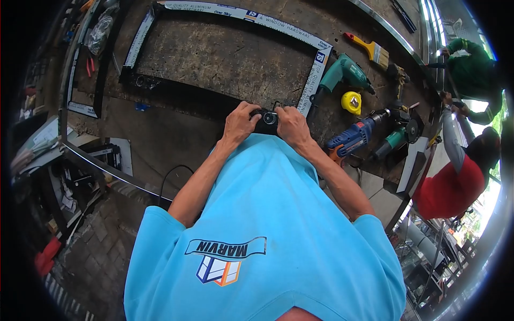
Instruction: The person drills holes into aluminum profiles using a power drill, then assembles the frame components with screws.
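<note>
Worn brown workbench (230, 51), cluttered workshop around it. Small black fitting (270, 119) with a shiny round face sits at the near side of the aluminum frame (235, 12), close to its near-right corner; can't tell if it's attached to anything. Left hand (241, 125): thumb and fingers closed in a pinch on the fitting's left side. Right hand (293, 127): fingers curled in tight, pinching its right side, contact partly hidden by the knuckles. Frame lies on the bench, printed film on its far, left and right sides, near side dark. Just right of frame: green drill (340, 72), then yellow tape measure (351, 102). Farther right of frame: yellow-handled paintbrush (371, 50), blue drill (353, 136), angle grinder (396, 140). Left of frame: crumpled clear plastic (100, 35). Well right of frame, past the tools: person in red (452, 190), person in dark green (474, 75).
</note>
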The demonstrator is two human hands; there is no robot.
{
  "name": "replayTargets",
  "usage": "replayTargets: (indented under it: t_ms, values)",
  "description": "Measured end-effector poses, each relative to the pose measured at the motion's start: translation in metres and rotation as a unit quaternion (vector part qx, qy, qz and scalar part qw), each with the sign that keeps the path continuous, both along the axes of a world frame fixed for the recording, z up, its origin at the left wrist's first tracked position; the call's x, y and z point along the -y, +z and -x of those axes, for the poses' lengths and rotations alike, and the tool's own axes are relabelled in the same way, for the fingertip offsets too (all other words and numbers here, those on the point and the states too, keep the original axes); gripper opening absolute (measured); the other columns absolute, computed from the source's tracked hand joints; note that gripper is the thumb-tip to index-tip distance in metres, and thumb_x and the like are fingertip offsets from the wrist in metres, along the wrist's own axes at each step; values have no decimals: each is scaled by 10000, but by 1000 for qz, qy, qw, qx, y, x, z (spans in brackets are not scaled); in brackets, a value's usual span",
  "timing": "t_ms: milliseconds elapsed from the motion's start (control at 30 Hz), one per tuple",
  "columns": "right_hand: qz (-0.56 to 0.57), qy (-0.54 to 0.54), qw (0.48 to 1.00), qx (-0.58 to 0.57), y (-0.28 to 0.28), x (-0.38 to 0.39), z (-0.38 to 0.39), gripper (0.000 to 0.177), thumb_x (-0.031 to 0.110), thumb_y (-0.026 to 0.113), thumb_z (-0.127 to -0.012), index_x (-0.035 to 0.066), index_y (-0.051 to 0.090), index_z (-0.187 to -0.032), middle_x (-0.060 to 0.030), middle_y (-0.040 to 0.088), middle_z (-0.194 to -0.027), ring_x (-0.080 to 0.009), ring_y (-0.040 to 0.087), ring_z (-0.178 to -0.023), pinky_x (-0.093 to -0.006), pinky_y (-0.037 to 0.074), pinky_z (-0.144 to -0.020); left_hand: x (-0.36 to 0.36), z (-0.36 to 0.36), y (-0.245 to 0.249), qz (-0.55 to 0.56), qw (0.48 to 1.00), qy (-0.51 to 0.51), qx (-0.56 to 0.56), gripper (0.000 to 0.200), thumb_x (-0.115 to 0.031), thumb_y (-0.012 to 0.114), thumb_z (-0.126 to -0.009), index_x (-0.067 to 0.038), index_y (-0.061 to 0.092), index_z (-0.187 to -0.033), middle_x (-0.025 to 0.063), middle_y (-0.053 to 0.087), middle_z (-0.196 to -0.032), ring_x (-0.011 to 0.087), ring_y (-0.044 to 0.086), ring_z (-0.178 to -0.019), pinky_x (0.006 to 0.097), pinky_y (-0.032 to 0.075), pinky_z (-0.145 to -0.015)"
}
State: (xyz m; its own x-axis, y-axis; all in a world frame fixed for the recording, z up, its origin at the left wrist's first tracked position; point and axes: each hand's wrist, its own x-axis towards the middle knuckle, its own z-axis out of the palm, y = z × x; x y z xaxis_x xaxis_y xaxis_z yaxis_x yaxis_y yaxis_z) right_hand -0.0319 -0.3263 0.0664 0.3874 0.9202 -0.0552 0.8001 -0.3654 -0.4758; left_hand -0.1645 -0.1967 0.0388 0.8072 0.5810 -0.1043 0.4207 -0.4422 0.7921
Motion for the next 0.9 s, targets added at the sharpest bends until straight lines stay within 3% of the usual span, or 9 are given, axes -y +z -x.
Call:
replayTargets:
  t_ms: [267, 433, 600, 767, 833, 900]
  values:
    - [19, 31, 998, 46, -8, 0, 8, 151, 2, 552, -720, -8, 571, -869, -175, 594, -834, -324, 587, -820, -400, 512, -695, 3, -1, -1, -12, 1000, -17, 1, 253, -152, 701, -781, -63, 663, -1015, 73, 612, -903, 220, 608, -702, 336, 493, -652]
    - [-10, -21, 996, -90, -4, 7, -10, 220, -21, 543, -713, -9, 616, -920, -189, 613, -835, -352, 600, -840, -430, 495, -734, 2, -3, 0, -8, 1000, -25, -11, 233, -153, 690, -790, -69, 668, -1006, 74, 609, -909, 231, 604, -715, 343, 489, -667]
    - [-11, -45, 992, -114, -5, 15, -7, 217, -16, 540, -746, -2, 643, -937, -183, 637, -850, -340, 619, -825, -412, 494, -744, -1, -8, 6, 12, 995, -91, -33, 261, -121, 669, -777, -102, 646, -1037, 79, 590, -981, 289, 624, -862, 378, 508, -752]
    - [-16, -85, 982, -166, -13, 16, -18, 213, -16, 541, -758, 7, 656, -936, -174, 664, -861, -313, 651, -813, -373, 508, -740, -6, -18, 5, -11, 991, -126, -37, 296, -119, 677, -769, -111, 631, -1061, 76, 578, -1000, 283, 618, -867, 374, 506, -754]
    - [64, -60, 975, -206, -14, 10, -34, 216, -18, 546, -746, 11, 662, -927, -172, 672, -853, -290, 667, -799, -349, 516, -725, -6, -23, 4, -23, 989, -142, -35, 304, -123, 685, -769, -117, 629, -1067, 71, 577, -997, 276, 613, -863, 368, 503, -749]
    - [72, -23, 972, -222, -17, 2, -49, 215, -18, 548, -743, 12, 662, -923, -173, 673, -851, -284, 668, -802, -343, 516, -721, -7, -26, 3, -31, 984, -164, -57, 362, -113, 679, -767, -121, 598, -1120, 80, 560, -1025, 283, 607, -871, 376, 500, -759]
